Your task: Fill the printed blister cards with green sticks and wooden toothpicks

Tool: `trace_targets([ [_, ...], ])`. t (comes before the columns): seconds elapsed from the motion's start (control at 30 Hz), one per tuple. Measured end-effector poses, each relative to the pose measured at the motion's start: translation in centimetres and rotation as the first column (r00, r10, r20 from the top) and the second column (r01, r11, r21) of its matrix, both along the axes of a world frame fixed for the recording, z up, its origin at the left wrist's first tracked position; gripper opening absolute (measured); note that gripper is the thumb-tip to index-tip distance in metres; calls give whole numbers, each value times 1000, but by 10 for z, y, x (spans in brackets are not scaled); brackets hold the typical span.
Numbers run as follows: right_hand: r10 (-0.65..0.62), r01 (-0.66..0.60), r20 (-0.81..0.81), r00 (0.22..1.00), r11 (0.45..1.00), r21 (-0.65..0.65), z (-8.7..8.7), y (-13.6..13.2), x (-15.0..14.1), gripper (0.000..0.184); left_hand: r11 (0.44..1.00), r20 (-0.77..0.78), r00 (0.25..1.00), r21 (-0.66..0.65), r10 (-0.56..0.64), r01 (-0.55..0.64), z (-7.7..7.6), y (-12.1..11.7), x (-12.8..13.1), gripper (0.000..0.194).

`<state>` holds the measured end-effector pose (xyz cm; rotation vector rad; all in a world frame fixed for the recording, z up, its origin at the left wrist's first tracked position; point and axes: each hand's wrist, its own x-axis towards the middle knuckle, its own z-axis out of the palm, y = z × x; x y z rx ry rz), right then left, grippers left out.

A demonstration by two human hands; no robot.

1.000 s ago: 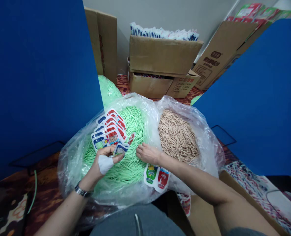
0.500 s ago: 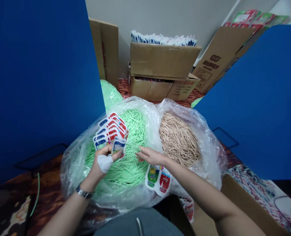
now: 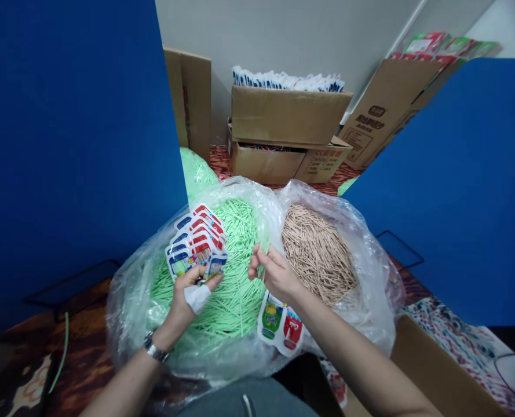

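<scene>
The left hand is closed in a pinch, with the thumb on one side and the fingers on the other. It has hold of a small blue and white pack. A white wrap goes around the bottom of the thumb, and a shiny watch is on the wrist. Right by these fingers is a fan of flat cards, blue on one half and red on the other. The cards lie over the green sticks in the left clear bag. I can't tell if the fingers hold the fan too.

The right hand is above the right edge of the green sticks, with its fingers partly curled. Something pale green shows by the fingertips — I can't tell if the hand has hold of it.

Under the right wrist is another card, part green and part red, lying on the clear plastic. The tan sticks are in the right clear bag, just beside the left one.

Behind the bags, a brown box full of standing white and blue packs sits on a lower box. Big blue boards stand on both sides.
</scene>
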<state>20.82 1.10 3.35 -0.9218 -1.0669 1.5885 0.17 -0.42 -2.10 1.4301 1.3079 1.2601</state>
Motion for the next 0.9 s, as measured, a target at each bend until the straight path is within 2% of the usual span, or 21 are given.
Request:
trace_targets([
  [0.13,-214,230,-95,972,950,210,41,3,-16,20,983,-172,985,176,-24,54,2,-8,14,17],
  [0.23,-277,299,-112,954,900,319,53,5,-27,16,955,-252,966,268,-55,124,3,-13,21,15],
  [0.5,-303,236,52,952,828,508,38,-6,-45,14,922,-295,953,343,-74,178,7,-17,25,10],
  [0.73,-350,303,-4,937,804,512,46,2,-40,12,923,-324,945,345,-51,168,4,-19,26,10],
  [0.9,-349,241,102,932,803,544,38,-2,-42,12,919,-318,944,341,-84,196,2,-20,26,10],
])
